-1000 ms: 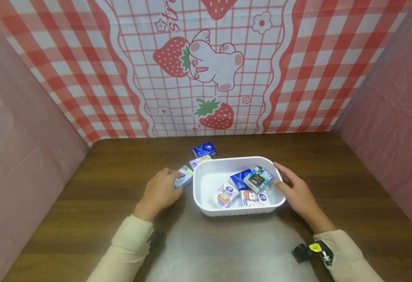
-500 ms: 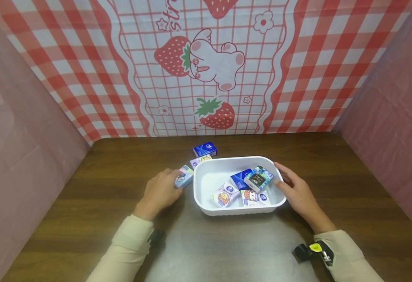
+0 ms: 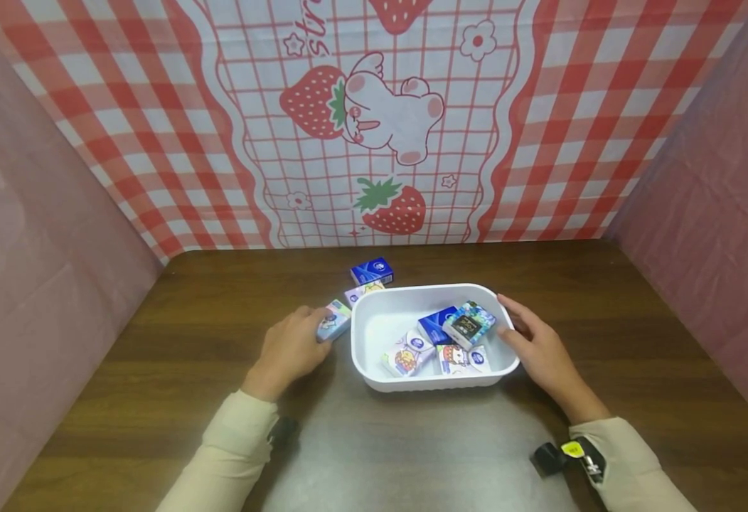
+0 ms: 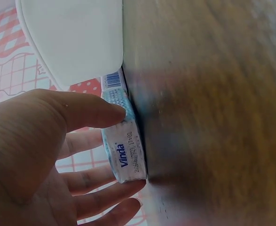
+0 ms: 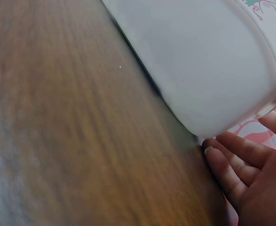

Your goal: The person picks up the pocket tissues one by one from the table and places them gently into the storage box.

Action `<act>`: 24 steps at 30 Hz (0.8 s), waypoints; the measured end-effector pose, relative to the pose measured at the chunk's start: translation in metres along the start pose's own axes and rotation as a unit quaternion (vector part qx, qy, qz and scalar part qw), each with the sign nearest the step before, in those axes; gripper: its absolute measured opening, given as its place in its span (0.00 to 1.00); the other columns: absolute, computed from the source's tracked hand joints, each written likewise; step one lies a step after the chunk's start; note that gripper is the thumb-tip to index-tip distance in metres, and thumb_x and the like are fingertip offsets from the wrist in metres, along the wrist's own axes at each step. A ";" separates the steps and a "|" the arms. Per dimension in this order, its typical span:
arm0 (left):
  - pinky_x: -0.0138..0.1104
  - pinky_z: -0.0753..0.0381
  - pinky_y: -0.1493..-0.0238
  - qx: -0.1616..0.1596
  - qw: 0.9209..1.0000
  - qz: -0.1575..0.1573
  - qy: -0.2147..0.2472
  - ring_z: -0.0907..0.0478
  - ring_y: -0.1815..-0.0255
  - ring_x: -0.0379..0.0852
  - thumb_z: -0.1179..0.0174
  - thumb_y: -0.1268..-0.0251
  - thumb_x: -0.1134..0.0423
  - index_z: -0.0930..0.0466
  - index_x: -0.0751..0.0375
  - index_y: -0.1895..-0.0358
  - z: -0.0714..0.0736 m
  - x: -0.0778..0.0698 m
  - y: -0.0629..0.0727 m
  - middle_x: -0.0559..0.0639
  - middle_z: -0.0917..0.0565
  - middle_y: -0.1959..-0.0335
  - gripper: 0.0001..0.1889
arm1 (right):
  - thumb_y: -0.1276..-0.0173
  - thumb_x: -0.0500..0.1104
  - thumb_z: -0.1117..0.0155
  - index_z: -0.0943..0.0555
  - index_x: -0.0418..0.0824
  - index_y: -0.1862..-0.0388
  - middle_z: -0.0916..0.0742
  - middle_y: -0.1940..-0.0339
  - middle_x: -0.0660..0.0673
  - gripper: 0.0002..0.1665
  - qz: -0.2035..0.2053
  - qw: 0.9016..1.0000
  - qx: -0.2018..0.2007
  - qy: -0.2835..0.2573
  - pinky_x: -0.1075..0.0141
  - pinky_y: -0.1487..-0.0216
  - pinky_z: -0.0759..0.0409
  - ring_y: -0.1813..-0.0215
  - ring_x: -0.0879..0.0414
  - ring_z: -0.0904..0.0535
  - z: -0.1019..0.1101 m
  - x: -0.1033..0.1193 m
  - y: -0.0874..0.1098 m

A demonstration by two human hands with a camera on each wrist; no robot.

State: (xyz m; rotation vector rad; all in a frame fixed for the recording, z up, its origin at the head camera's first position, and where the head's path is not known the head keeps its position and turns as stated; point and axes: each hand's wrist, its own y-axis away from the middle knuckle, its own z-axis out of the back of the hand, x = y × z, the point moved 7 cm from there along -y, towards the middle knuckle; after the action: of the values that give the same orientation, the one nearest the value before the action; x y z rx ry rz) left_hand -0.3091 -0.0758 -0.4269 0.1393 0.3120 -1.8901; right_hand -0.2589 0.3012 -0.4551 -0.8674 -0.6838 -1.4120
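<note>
My left hand (image 3: 294, 348) pinches a light-blue tissue pack (image 3: 335, 321) on the table, left of a white plastic tub (image 3: 374, 384). In the left wrist view the thumb lies along one side of the tissue pack (image 4: 126, 153), which reads "Vinda", with fingers behind it. My right hand (image 3: 537, 348) holds the tub's right end, thumb over the rim and fingers outside. In the right wrist view several fingertips (image 5: 215, 157) sit low by the tub's corner. Inside the tub lie a dark-blue pack (image 3: 434, 326), a blue-green patterned pack (image 3: 470, 325) leaning on it, and two white cartoon packs (image 3: 406, 355).
Behind the tub's left end lie a dark-blue pack (image 3: 372, 271) and a lilac and yellow pack (image 3: 362, 291), partly hidden by the rim. The wooden table (image 3: 188, 306) ends at a red-and-white checked cloth (image 3: 380, 128). Pink cloth hangs at both sides.
</note>
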 end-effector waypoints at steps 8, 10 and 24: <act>0.48 0.19 0.59 -0.004 1.000 -0.004 -0.001 0.20 0.59 0.52 0.31 0.42 0.54 0.21 0.56 0.36 0.002 0.000 0.001 0.58 0.18 0.49 0.29 | 0.23 0.50 0.45 0.38 0.50 0.20 0.28 0.27 0.34 0.34 0.006 1.000 -0.002 0.001 0.43 0.46 0.20 0.33 0.34 0.28 0.000 0.001 0.000; 0.48 0.19 0.60 -0.006 1.000 -0.004 0.000 0.21 0.60 0.52 0.32 0.43 0.54 0.21 0.55 0.36 0.003 0.000 0.001 0.58 0.18 0.49 0.29 | 0.23 0.50 0.45 0.38 0.50 0.20 0.28 0.27 0.34 0.34 0.006 1.000 -0.002 0.002 0.43 0.46 0.20 0.33 0.34 0.28 0.000 0.000 0.000; 0.50 0.19 0.63 -0.025 1.000 0.005 0.013 0.20 0.61 0.53 0.37 0.42 0.51 0.21 0.54 0.36 0.003 0.003 0.003 0.56 0.17 0.51 0.29 | 0.23 0.49 0.45 0.37 0.49 0.21 0.27 0.29 0.33 0.34 0.012 1.000 -0.008 0.003 0.43 0.48 0.18 0.35 0.34 0.26 0.000 0.000 -0.002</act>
State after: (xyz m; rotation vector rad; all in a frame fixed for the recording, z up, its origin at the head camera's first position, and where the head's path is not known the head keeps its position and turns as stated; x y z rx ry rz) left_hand -0.3071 -0.0803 -0.4248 0.1313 0.3754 -1.8709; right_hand -0.2605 0.3012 -0.4554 -0.8804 -0.6573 -1.3999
